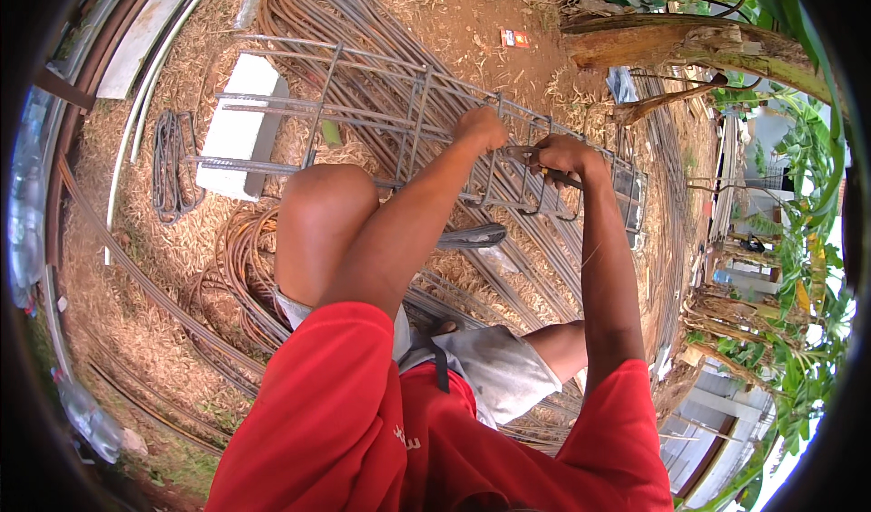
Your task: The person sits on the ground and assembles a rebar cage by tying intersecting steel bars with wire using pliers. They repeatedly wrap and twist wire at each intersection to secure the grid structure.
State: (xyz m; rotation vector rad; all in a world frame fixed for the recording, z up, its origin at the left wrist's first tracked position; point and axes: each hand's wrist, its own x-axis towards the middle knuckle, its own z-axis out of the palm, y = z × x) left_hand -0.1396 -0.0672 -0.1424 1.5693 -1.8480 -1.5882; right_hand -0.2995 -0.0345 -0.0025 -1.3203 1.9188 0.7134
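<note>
Two bare hands are held close together over a steel cage (pixel 415 117) of long bars and square ties, which is stretched across the view in front of the knees. The left hand (pixel 481 129) is closed in a fist on the cage's bars. The right hand (pixel 562 160) is clamped around the handles of a pair of pliers (pixel 520 152), whose head is pointed at the cage just beside the left hand; whether the jaws are closed cannot be told. The cage's left end is borne by a white block (pixel 243 131). Beneath the cage, a bundle of bent steel bars (pixel 340 4) is laid on ground strewn with dry litter. Nearer the body, a rusty coil (pixel 240 258) is partly hidden by the bent knee. Farther out, a small red packet (pixel 513 38) and a tree trunk (pixel 671 40) are seen.
</note>
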